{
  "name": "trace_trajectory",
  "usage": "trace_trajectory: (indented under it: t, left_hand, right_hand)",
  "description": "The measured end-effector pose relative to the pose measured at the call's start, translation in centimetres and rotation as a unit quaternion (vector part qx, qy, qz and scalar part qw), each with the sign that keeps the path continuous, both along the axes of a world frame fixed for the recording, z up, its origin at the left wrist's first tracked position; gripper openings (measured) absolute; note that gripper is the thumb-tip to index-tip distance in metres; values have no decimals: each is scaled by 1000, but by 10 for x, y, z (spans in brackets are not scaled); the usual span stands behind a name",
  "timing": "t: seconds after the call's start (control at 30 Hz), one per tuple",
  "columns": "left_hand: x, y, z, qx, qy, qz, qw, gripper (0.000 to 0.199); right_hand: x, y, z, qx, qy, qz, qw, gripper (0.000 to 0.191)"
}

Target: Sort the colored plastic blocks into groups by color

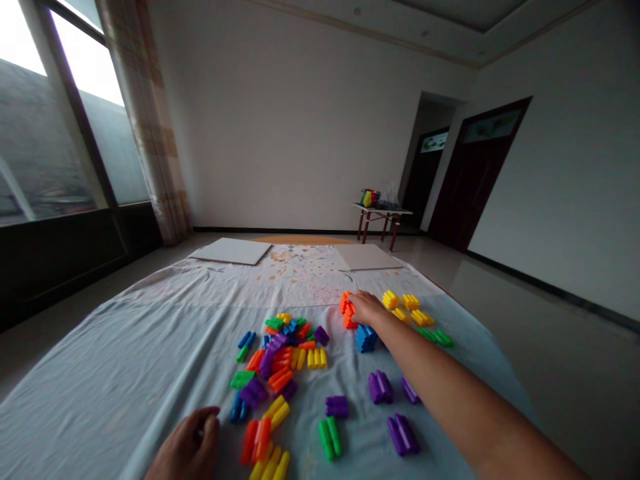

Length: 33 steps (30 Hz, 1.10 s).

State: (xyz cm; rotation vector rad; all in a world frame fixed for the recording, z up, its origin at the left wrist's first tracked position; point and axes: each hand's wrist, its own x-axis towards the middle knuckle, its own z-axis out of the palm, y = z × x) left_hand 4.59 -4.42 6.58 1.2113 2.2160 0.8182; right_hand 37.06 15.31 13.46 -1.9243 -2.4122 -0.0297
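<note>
My right hand (pixel 367 307) reaches across the cloth, its fingers closed at a small group of orange plastic blocks (pixel 349 317) made of joined tubes. The hand partly covers these blocks. Just below it lies a cluster of blue blocks (pixel 366 339). My left hand (pixel 187 445) rests at the near edge with its fingers curled in; nothing shows in it. Nearest to it are an orange block (pixel 256 440), a blue block (pixel 239 407) and yellow blocks (pixel 270 465). A mixed pile holds purple (pixel 273 353), orange, green, blue and yellow blocks.
Yellow blocks (pixel 411 302), green blocks (pixel 435 337) and purple blocks (pixel 403 435) lie apart on the right, partly around my forearm. A green block (pixel 329 438) lies in front. Two flat boards (pixel 233 251) (pixel 367 257) are at the far end. A small table (pixel 383 211) stands beyond.
</note>
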Motion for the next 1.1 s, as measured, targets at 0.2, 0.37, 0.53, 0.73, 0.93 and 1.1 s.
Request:
trace_trajectory:
  t: [0.2, 0.37, 0.53, 0.73, 0.93, 1.1]
  left_hand:
    - [5, -3, 3, 18, 40, 10, 999, 38]
    - [7, -3, 4, 20, 56, 6, 998, 37]
    - [8, -5, 3, 30, 72, 0, 997, 36]
    - [9, -7, 7, 43, 77, -13, 996, 35]
    - [11, -9, 9, 50, 79, -11, 996, 35]
    - [10, -9, 9, 46, 83, -14, 995, 36]
  right_hand:
    - [-20, -35, 17, 57, 104, 86, 989, 38]
    - [-68, -85, -7, -18, 221, 229, 948, 32]
    - [-111, -112, -42, -2, 228, 286, 931, 32]
    - [-112, -118, -50, -14, 221, 255, 941, 22]
    - [-80, -137, -51, -41, 280, 276, 919, 23]
    - [-73, -152, -50, -29, 306, 264, 914, 24]
